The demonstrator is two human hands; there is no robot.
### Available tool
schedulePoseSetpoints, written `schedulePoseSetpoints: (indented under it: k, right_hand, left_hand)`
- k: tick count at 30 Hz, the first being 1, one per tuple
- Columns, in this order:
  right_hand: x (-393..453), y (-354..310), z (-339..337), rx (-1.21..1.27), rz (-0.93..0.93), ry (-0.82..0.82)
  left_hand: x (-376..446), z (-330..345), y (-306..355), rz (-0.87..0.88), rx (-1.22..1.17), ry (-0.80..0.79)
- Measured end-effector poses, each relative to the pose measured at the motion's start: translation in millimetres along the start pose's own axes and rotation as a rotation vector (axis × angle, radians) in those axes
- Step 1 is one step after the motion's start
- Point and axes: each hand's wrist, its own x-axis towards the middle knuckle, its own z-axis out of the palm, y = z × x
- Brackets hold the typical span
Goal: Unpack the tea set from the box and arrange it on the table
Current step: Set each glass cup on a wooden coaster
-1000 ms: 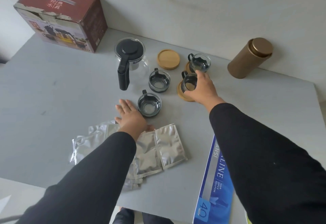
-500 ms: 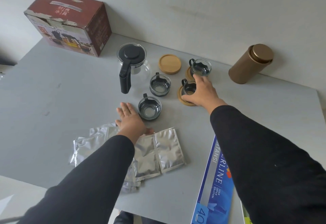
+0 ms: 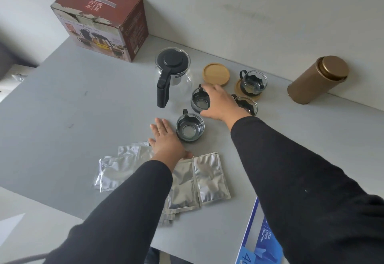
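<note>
Head view: the right hand [image 3: 220, 102] was spread over a glass cup [image 3: 200, 102] on the grey counter [image 3: 83, 118], fingers curled round its rim and thumb at its near side; whether it gripped the cup firmly could not be told. The left hand [image 3: 166, 139] lay flat and open, palm down on the counter, holding nothing. A second cup [image 3: 190, 127] stood just right of the left hand's fingers. Left of the right hand stood the glass teapot [image 3: 173, 72] with its black lid and handle. Beyond the right hand's fingertips lay a bare wooden coaster [image 3: 216, 74]. To the right of that hand stood two more cups [image 3: 254, 82], the farther one on a coaster. Well beyond the left hand, against the wall, stood the red box [image 3: 104, 18]. Foil pouches [image 3: 209, 177] lay under and beside the left wrist. A gold tin [image 3: 318, 79] stood far right of the right hand.
</note>
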Motion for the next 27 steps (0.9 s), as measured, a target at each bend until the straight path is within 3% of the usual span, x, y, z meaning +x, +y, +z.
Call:
schedulePoseSetpoints:
  k: [9, 18, 27]
  right_hand:
    - [-9, -4, -10, 0.069, -0.006, 0.059]
    - [-75, 1, -37, 0.157, 0.079, 0.175]
    - [-140, 18, -7, -0.184, 0.098, 0.068]
  left_hand:
    - [-1, -1, -2, 0.004, -0.018, -0.014]
    - [-9, -5, -1, 0.010, -0.023, -0.007]
    - [-13, -3, -3, 0.041, -0.018, 0.008]
